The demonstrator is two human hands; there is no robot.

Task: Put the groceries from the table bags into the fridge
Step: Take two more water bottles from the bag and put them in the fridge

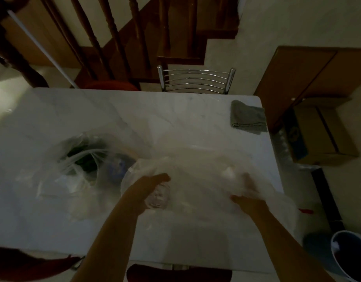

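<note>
Currently on view, from the head camera, dim and partly blurred:

Table (53,231): white marble-look top, rounded far corners.

Left hand (149,192): fingers curled round a clear glass jar (159,197), held just above the table near its middle.

Right hand (249,200): blurred by motion, at or under the thin film of a clear plastic bag (206,165). Whether its fingers grip the film or lie loose cannot be told.

Clear plastic bag: spread wide and crumpled across the right half of the table, between and beyond the two hands. A pale rounded item shows faintly through it near the right hand; what it is cannot be told.

Second plastic bag (74,169): left of the left hand, mouth open upward, handles slack. Dark green produce and something blue lie inside.

Grey cloth (247,117): folded, at the far right corner of the table, overhanging the edge slightly.

Metal chair (196,80): chrome-barred back, pushed against the far side of the table.

Cardboard box (322,135): on the floor right of the table.

Bucket (350,257): on the floor, lower right.
</note>
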